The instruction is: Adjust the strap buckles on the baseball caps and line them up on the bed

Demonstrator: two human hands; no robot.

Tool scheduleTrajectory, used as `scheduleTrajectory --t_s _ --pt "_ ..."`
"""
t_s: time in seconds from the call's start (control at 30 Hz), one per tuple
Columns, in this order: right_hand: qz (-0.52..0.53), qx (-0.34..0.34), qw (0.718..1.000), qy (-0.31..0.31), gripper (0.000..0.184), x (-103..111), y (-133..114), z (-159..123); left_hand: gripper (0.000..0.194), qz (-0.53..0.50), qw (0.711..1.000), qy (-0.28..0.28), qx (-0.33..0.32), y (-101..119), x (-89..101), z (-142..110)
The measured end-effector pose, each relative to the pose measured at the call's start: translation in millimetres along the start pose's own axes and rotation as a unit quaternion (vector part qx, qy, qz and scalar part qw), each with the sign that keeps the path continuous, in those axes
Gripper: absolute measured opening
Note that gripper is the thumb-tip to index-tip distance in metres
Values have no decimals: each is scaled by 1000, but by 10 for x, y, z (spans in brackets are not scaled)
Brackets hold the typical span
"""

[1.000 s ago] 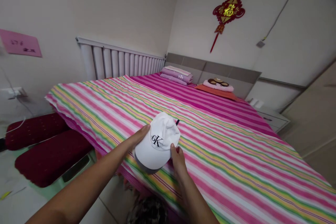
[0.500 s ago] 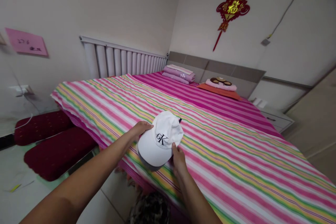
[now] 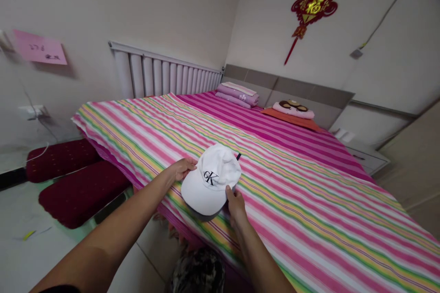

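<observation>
A white baseball cap (image 3: 220,165) with a black monogram on its front is between my two hands, over the near edge of the bed. Its brim points toward me, and a short black strap end sticks out at the back right. My left hand (image 3: 184,168) pinches the cap's left side where brim and crown meet. On the right side, my right hand (image 3: 235,202) grips the edge with the thumb on top; its other fingers are partly hidden. Under the cap lies a striped bedsheet (image 3: 292,192) in pink, white, yellow and green.
Folded purple bedding (image 3: 237,94) and a pink folded item (image 3: 292,110) on orange cloth lie near the headboard (image 3: 309,94). Dark red cushioned seats (image 3: 82,190) stand left of the bed. A radiator (image 3: 165,73) runs along the wall, and a nightstand (image 3: 367,158) stands far right.
Both hands keep their hold on the cap, which has barely moved against the bed. The camera view has shifted slightly, so the room appears a little further right.
</observation>
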State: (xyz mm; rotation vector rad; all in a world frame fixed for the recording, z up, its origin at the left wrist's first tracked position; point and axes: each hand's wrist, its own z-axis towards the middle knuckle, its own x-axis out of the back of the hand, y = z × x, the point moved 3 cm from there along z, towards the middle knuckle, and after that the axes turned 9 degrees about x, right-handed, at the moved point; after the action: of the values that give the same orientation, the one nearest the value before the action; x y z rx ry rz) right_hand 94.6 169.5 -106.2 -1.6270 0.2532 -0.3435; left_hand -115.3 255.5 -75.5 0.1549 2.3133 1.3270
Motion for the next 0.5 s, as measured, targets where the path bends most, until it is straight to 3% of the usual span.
scheduleTrajectory --t_s 0.17,0.37,0.5 --pt "-22 -13 1000 14 39 3 -57 -76 30 22 993 112 -35 -167 86 -23" --pt "-27 12 999 -17 35 -16 -3 -155 58 86 975 154 -138 -446 -44 -147" --pt "-30 31 999 -27 36 -32 61 -47 63 167 945 218 -176 -541 -78 -67"
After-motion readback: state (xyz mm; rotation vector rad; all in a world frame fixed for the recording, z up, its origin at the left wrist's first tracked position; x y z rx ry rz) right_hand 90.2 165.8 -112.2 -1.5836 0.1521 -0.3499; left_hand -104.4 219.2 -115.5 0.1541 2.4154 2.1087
